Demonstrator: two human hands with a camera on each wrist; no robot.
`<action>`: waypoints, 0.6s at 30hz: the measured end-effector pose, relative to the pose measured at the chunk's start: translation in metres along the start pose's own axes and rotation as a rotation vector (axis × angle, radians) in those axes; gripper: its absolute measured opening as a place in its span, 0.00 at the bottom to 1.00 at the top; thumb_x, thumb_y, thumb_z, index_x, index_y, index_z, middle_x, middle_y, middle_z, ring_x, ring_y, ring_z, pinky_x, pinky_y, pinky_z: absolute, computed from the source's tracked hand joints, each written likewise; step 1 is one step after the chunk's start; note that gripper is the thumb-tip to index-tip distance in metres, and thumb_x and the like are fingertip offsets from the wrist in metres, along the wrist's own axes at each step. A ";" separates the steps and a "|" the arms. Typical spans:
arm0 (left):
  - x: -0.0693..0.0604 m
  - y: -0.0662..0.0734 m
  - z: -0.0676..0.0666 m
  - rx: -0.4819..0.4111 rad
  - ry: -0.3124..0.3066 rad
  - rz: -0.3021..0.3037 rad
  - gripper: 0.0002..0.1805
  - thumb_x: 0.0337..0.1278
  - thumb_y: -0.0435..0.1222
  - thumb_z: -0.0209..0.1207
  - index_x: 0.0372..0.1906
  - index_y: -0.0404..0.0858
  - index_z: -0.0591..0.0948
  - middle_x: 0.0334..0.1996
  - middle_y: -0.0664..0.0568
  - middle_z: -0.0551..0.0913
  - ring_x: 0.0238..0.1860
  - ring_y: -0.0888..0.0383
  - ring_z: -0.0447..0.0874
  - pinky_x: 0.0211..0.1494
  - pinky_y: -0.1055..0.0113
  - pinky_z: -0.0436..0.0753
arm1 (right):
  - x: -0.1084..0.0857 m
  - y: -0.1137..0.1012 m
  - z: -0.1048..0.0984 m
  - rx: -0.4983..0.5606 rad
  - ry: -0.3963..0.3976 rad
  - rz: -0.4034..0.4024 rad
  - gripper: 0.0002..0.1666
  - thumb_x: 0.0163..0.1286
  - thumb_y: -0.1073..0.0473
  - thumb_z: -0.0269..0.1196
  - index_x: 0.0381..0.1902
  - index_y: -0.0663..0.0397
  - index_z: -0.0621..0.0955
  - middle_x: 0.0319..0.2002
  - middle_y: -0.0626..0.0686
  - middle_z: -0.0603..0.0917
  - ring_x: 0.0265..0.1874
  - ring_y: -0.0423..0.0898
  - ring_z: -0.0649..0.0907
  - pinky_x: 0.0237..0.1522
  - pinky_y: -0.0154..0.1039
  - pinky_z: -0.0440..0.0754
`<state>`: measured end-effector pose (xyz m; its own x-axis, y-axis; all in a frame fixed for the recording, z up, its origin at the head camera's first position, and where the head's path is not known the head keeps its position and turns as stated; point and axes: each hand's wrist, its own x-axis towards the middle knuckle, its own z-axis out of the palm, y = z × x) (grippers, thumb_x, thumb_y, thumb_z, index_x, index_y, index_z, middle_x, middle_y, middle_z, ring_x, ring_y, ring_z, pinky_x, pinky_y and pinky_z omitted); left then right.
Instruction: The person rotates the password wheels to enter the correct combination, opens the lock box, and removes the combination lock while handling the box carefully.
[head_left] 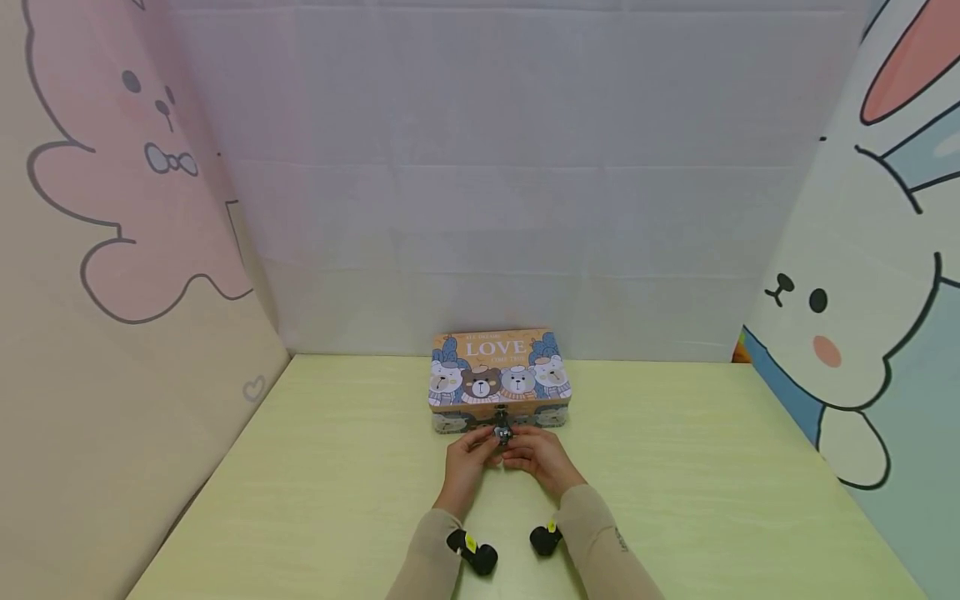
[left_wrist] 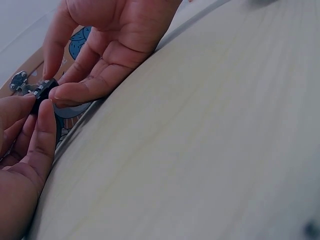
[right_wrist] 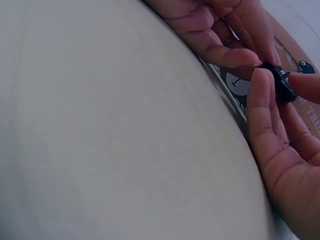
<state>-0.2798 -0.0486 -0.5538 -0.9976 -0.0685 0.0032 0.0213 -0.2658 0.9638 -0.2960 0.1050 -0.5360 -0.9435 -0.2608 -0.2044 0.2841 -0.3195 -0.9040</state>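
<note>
A tin box (head_left: 498, 367) with cartoon bears and the word LOVE on its closed lid lies in the middle of the table. Its metal clasp (left_wrist: 19, 82) is on the front side. Right below the clasp, a small black combination padlock (head_left: 502, 432) is pinched between the fingertips of both hands. The left hand (head_left: 467, 468) grips it from the left, the right hand (head_left: 546, 458) from the right. In the right wrist view, fingers partly cover the padlock (right_wrist: 285, 91). Whether its shackle runs through the clasp, I cannot tell.
The box stands near the back edge of the pale yellow-green table (head_left: 337, 467), before a white cloth backdrop (head_left: 487, 208). Side panels with a pink bear (head_left: 142, 208) and a white rabbit (head_left: 847, 333) flank the table. Black wrist cameras (head_left: 480, 557) sit on both sleeves.
</note>
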 end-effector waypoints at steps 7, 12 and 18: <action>-0.001 0.001 0.001 0.005 -0.002 0.001 0.18 0.64 0.26 0.61 0.55 0.19 0.78 0.39 0.46 0.84 0.30 0.63 0.84 0.33 0.72 0.86 | 0.000 0.002 0.001 -0.007 0.007 -0.018 0.27 0.67 0.76 0.55 0.63 0.80 0.66 0.36 0.55 0.81 0.29 0.42 0.84 0.36 0.35 0.87; -0.001 0.002 0.000 -0.018 -0.009 -0.018 0.18 0.64 0.25 0.60 0.55 0.18 0.77 0.39 0.46 0.84 0.31 0.63 0.83 0.33 0.72 0.86 | -0.002 0.002 0.001 -0.012 -0.003 -0.031 0.25 0.68 0.75 0.55 0.61 0.80 0.67 0.36 0.55 0.81 0.29 0.43 0.84 0.36 0.35 0.87; -0.011 0.020 0.004 -0.028 -0.019 -0.007 0.17 0.63 0.21 0.58 0.54 0.15 0.75 0.39 0.42 0.83 0.32 0.62 0.83 0.34 0.71 0.86 | -0.002 0.000 0.001 0.008 -0.004 -0.025 0.17 0.70 0.73 0.55 0.55 0.76 0.70 0.31 0.53 0.82 0.27 0.43 0.84 0.35 0.35 0.87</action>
<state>-0.2683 -0.0493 -0.5339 -0.9988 -0.0480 0.0024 0.0163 -0.2927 0.9561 -0.2938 0.1043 -0.5349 -0.9495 -0.2565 -0.1806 0.2622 -0.3328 -0.9058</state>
